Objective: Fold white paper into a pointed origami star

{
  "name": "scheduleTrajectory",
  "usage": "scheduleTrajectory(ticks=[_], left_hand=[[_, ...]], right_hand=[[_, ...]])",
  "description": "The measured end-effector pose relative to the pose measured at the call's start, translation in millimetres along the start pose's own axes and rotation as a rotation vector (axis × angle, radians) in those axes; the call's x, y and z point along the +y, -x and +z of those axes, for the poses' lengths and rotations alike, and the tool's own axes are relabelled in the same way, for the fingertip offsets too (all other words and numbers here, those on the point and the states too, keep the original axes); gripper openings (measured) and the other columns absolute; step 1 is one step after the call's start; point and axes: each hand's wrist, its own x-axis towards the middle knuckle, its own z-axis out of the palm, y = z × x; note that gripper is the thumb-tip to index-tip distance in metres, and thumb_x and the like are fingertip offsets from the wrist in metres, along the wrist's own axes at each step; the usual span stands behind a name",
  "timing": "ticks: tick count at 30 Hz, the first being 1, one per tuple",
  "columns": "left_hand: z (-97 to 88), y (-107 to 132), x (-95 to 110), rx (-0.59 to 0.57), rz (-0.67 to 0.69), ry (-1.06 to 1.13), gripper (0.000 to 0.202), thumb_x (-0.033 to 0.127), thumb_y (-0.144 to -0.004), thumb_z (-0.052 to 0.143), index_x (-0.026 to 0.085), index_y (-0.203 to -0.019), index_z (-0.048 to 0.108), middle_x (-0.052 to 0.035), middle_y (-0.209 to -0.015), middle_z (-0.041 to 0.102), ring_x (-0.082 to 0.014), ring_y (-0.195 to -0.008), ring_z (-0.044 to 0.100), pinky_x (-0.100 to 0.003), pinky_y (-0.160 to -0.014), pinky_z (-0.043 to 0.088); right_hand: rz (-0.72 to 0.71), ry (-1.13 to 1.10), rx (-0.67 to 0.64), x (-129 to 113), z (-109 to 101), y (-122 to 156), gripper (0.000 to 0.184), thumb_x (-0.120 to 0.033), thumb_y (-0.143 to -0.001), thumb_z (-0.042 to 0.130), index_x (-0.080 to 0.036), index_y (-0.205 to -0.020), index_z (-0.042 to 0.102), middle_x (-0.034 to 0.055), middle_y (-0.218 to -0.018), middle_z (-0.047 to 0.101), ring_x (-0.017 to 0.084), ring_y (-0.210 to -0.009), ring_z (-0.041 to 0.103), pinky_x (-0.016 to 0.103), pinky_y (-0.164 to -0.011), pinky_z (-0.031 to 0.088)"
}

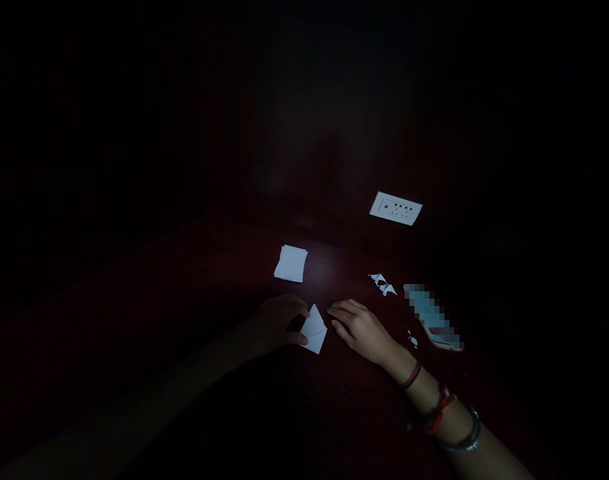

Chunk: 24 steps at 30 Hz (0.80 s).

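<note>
A small folded piece of white paper (pixel 314 331) lies on the dark reddish table, with a pointed top and a crease across its middle. My left hand (pixel 283 323) holds it from the left, thumb at the lower edge and fingers at the upper edge. Just to the right of the paper, my right hand (pixel 357 327) rests on the table with its fingers stretched out, holding nothing. Behind my hands sits a stack of white square paper sheets (pixel 291 264), slightly uneven at the edges.
Folded white paper pieces (pixel 383 285) lie to the right, beyond my right hand. A phone (pixel 433 317), its screen blurred out, lies further right, with tiny paper scraps (pixel 412 339) beside it. A white wall socket (pixel 396 209) is at the back. Surroundings are very dark.
</note>
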Motion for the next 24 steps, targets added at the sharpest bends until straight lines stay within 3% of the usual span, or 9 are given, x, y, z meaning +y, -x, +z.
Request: scheduleTrajectory(ticks=[5,7,9,11,13,16,18,21,24], left_hand=[[-17.8,8.3,2.6,-0.166,-0.141,-0.055,0.061,0.047,-0.06,0.059,0.024,-0.115,0.042,-0.0055,-0.126,0.035,-0.025,-0.114,0.031,-0.036,-0.091,0.027],[-20.6,10.6,-0.7,-0.185,-0.193,-0.092,0.068,0.05,-0.059,0.058,0.025,-0.119,0.038,-0.0072,-0.13,0.03,-0.0273,-0.116,0.027,-0.039,-0.091,0.026],[-22.2,11.2,-7.6,-0.162,-0.233,-0.141,0.072,0.053,-0.058,0.057,0.023,-0.121,0.036,-0.0098,-0.131,0.027,-0.0301,-0.117,0.024,-0.043,-0.091,0.025],[-23.7,10.4,-16.1,-0.136,-0.267,-0.188,0.073,0.057,-0.059,0.055,0.022,-0.12,0.038,-0.0122,-0.129,0.029,-0.0335,-0.117,0.022,-0.048,-0.088,0.025],[-24.3,8.7,-22.8,-0.108,-0.263,-0.207,0.066,0.058,-0.063,0.051,0.023,-0.118,0.04,-0.0115,-0.127,0.032,-0.0337,-0.116,0.024,-0.049,-0.086,0.026],[-19.1,6.6,-24.4,-0.085,-0.158,-0.191,0.047,0.049,-0.072,0.047,0.028,-0.114,0.045,-0.0067,-0.126,0.035,-0.0294,-0.116,0.027,-0.046,-0.088,0.026],[-11.1,6.4,-19.6,-0.082,-0.071,-0.189,0.038,0.043,-0.076,0.044,0.034,-0.113,0.044,-0.0024,-0.126,0.035,-0.0287,-0.117,0.024,-0.048,-0.089,0.022],[2.0,6.9,-8.1,-0.065,0.086,-0.18,0.031,0.034,-0.082,0.04,0.036,-0.112,0.044,0.0003,-0.125,0.036,-0.0258,-0.117,0.024,-0.046,-0.091,0.02],[9.3,5.9,3.0,0.007,0.165,-0.171,0.028,0.027,-0.081,0.041,0.028,-0.108,0.048,-0.0038,-0.114,0.042,-0.0214,-0.106,0.036,-0.037,-0.086,0.029]], right_hand=[[0.016,0.007,-0.035,-2.0,-1.1,-0.4,0.038,-0.026,-0.083,0.038,-0.023,-0.121,0.038,0.0069,-0.123,0.041,0.019,-0.111,0.036,0.039,-0.088,0.034],[-0.027,-0.094,-0.066,-1.2,-6.0,2.2,0.035,-0.028,-0.083,0.04,-0.023,-0.117,0.043,0.0068,-0.122,0.043,0.019,-0.113,0.036,0.04,-0.089,0.032],[-0.145,-0.303,-0.149,0.7,-13.1,6.6,0.026,-0.028,-0.082,0.042,-0.021,-0.102,0.056,0.0054,-0.112,0.053,0.016,-0.106,0.044,0.034,-0.089,0.035],[-0.227,-0.533,-0.292,2.8,-19.0,10.9,0.024,-0.028,-0.083,0.041,-0.018,-0.082,0.063,0.0022,-0.088,0.063,0.012,-0.09,0.055,0.026,-0.08,0.042],[-0.147,-0.583,-0.207,4.6,-20.5,12.8,0.028,-0.027,-0.083,0.039,-0.015,-0.072,0.062,0.0022,-0.077,0.063,0.01,-0.076,0.058,0.023,-0.071,0.045],[-0.039,-0.48,0.01,7.0,-13.1,10.6,0.019,-0.025,-0.08,0.045,-0.015,-0.083,0.061,0.0051,-0.092,0.06,0.012,-0.084,0.055,0.025,-0.076,0.043],[0.002,-0.423,0.079,8.3,-5.1,8.1,0.021,-0.024,-0.08,0.046,-0.016,-0.095,0.058,0.0064,-0.101,0.056,0.013,-0.093,0.052,0.027,-0.083,0.04],[0.076,-0.364,0.104,8.4,5.8,5.6,0.034,-0.03,-0.079,0.046,-0.015,-0.11,0.05,0.009,-0.112,0.049,0.015,-0.103,0.045,0.029,-0.09,0.036],[0.139,-0.285,0.065,5.0,13.0,3.7,0.046,-0.04,-0.076,0.048,-0.013,-0.114,0.046,0.0121,-0.118,0.043,0.02,-0.109,0.039,0.036,-0.091,0.033]])
